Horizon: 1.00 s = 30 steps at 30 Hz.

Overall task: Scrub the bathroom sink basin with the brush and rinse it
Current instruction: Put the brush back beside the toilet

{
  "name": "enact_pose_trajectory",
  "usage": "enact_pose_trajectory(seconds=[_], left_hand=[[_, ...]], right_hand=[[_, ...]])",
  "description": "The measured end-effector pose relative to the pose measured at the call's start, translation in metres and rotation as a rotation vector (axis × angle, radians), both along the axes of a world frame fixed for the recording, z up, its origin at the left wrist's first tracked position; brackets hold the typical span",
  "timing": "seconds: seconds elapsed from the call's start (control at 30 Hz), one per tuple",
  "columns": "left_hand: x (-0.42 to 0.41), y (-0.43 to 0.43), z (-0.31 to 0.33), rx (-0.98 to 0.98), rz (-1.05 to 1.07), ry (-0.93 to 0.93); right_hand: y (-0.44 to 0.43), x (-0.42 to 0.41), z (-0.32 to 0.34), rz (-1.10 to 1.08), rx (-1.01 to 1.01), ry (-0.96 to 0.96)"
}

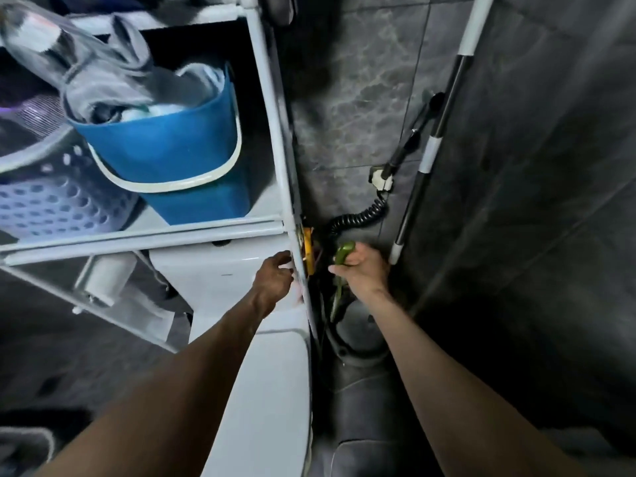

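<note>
brush (345, 251), green, gripped in right hand (363, 271); left hand (273, 278) at white post (272, 132), grip unclear

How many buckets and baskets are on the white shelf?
2: a blue bucket in the middle, and a pale perforated basket to its left. Others may be hidden beyond the left edge.

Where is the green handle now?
Head view, centre-right: the right hand grips the green handle in the gap right of the toilet tank, just below the coiled hose.
</note>
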<state>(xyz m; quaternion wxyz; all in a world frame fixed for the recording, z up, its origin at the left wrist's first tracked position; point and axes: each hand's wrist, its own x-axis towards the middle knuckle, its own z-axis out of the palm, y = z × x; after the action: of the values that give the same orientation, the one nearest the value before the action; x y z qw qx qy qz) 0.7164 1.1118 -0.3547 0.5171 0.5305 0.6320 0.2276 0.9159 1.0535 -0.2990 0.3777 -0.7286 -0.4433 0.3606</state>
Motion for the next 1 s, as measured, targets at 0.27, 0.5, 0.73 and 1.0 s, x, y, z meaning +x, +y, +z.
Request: enact_pose_trajectory(seconds=[0.27, 0.5, 0.73, 1.0], left_hand=[[0.025, -0.015, 0.023, 0.075, 0.012, -0.037], [0.022, -0.015, 0.019, 0.06, -0.004, -0.174], [0.029, -0.02, 0.03, 0.031, -0.116, -0.11], [-0.002, -0.033, 0.062, 0.067, -0.317, 0.169]], right_hand=[[0.046, -0.017, -0.045, 0.177, 0.101, -0.236], [0.051, -0.024, -0.051, 0.244, 0.016, -0.357], [0.054, -0.034, -0.068, 0.224, -0.03, -0.288], [0.036, -0.034, -0.042, 0.219, -0.014, -0.218]])
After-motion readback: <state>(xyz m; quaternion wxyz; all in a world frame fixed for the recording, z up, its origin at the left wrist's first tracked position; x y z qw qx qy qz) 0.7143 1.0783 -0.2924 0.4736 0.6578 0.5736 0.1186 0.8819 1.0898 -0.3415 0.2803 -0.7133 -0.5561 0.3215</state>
